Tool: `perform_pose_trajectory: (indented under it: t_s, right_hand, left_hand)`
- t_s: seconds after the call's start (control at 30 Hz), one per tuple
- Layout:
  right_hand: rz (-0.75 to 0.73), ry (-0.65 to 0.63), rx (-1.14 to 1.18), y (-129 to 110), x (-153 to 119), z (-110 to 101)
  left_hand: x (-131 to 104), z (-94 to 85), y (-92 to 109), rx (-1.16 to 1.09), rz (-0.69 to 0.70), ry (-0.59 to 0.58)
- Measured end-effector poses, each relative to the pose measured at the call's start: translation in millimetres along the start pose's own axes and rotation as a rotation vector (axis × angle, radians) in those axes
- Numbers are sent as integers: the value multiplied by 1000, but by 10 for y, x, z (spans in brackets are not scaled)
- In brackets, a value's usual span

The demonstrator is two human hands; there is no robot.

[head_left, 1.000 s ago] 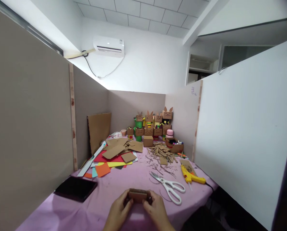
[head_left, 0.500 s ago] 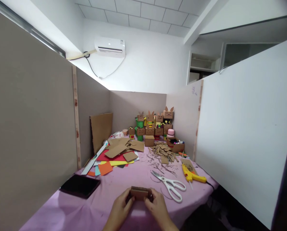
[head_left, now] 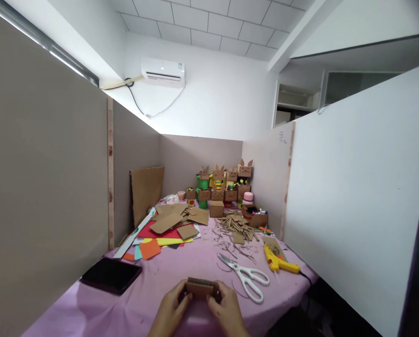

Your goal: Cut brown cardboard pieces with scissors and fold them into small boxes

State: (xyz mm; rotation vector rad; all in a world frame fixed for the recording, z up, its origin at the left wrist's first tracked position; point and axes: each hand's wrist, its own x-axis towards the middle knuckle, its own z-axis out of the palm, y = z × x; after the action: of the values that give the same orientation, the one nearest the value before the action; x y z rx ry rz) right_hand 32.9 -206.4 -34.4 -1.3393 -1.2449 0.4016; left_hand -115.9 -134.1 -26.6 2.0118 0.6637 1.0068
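Between both hands, low at the front of the table, is a small cardboard box made of brown pieces. My left hand grips its left side, thumb at the near face and fingers behind. Around the right side closes my right hand, its thumb also on the near face. The far side of the box and some fingertips are hidden. White-handled scissors lie partly spread to the right of my right hand. Farther right rests a yellow glue gun on its side.
A black tablet-like slab lies at left on the pink tablecloth. Behind it are coloured paper and cardboard sheets. Cardboard scraps, a box of pens and several cardboard animal figures stand farther back. Partitions flank the table.
The view has tilted slightly upward, so the table things sit a little lower. Both hands keep their hold on the cardboard box, which shows nearly the same pose.
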Motion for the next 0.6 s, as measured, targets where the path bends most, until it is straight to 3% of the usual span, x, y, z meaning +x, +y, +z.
perform_pose_trajectory:
  t_s: [0.13,0.3,0.43,0.6]
  right_hand:
    - [23,-49,48,-53,-73,-97]
    - [148,-199,186,-294,-291,-375]
    - [221,-262,262,-517,-455,-544]
    - [290,-309,253,-677,-537,-608]
  left_hand:
    - [-117,35,92,-79,22,-43]
    - [-353,79,312,-258,-70,-155]
    - [-537,137,383,-250,-249,-71]
    - [-696,180,641,-334,-235,-31]
